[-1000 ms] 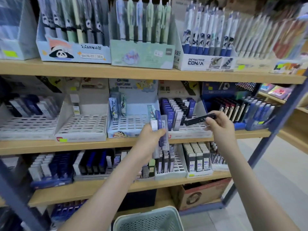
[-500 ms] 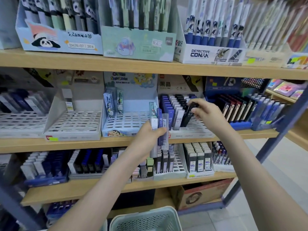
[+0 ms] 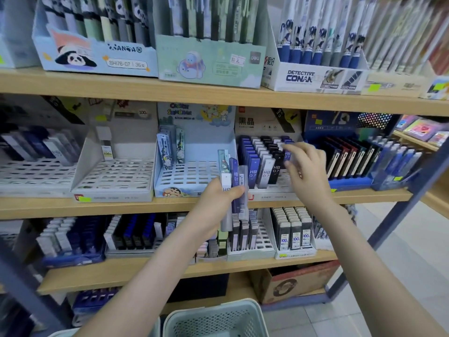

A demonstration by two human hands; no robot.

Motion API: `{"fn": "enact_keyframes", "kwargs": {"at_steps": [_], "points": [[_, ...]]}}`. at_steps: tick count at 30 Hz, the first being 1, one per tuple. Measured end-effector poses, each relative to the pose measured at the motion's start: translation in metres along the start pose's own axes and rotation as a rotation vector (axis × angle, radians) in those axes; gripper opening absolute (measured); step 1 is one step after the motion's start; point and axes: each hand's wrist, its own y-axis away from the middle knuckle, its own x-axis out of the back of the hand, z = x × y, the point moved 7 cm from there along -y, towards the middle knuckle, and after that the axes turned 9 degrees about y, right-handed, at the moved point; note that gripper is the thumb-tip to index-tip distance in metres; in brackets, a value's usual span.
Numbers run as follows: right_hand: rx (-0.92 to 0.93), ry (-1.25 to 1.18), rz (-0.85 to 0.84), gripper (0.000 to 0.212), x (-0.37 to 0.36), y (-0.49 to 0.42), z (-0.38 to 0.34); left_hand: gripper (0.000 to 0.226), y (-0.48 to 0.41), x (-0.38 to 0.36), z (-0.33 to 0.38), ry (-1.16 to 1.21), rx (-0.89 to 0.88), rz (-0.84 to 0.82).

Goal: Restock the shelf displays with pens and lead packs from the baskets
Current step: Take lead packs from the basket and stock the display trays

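So the black lead pack (image 3: 275, 170) the right grip (image 3: 307, 166) was carrying a second ago now stands in the black row of the HB 0.7 display tray (image 3: 272, 193) on the middle shelf (image 3: 121, 207). The right grip has let go, fingers loose and spread, tips up by a blue pack (image 3: 287, 155) further back. It's too blurry to say if they touch. The left grip (image 3: 218, 198) hasn't changed, still wrapped round a bundle of lead packs (image 3: 234, 176) at the tray's left edge. A basket (image 3: 213, 319) sits below.

Pen box (image 3: 313, 79) reads DETECTIVE CONAN — lead packs (image 3: 266, 175) HB 07
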Motion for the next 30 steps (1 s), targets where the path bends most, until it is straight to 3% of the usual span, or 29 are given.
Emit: {"fn": "enact_keyframes", "kwargs": {"at_steps": [3, 5, 8, 11, 15, 21, 25, 28, 30], "points": [[-0.099, -0.22, -0.02, 0.027, 0.017, 0.019, -0.032, 0.018, 0.006, -0.001, 0.0, 0.031, 0.014, -0.026], [-0.143, -0.407, -0.201, 0.03, 0.012, 0.032, -0.062, 0.023, 0.01, -0.003, 0.0, 0.065, 0.019, -0.046], [-0.196, -0.424, -0.504, 0.039, -0.011, 0.049, -0.08, 0.025, 0.017, -0.008, 0.004, 0.16, 0.035, -0.089], [-0.284, -0.503, -0.61, 0.031, -0.021, 0.055, -0.079, 0.026, 0.021, -0.004, 0.006, 0.165, 0.048, -0.066], [-0.333, -0.61, -0.614, 0.034, -0.017, 0.059, -0.083, 0.023, 0.026, -0.001, 0.008, 0.177, 0.057, -0.06], [-0.33, -0.772, -0.578, 0.018, -0.009, 0.065, -0.077, 0.019, 0.027, 0.005, 0.006, 0.156, 0.077, -0.036], [-0.074, -0.469, -0.461, 0.02, -0.002, 0.062, -0.066, 0.02, 0.031, 0.006, 0.004, 0.185, 0.199, -0.09], [0.076, -0.422, -0.3, 0.026, 0.003, 0.063, -0.06, 0.018, 0.037, 0.001, 0.004, 0.188, 0.296, -0.175], [0.163, -0.388, -0.227, 0.018, 0.004, 0.063, -0.06, 0.022, 0.04, -0.005, 0.003, 0.131, 0.302, -0.231]]}}
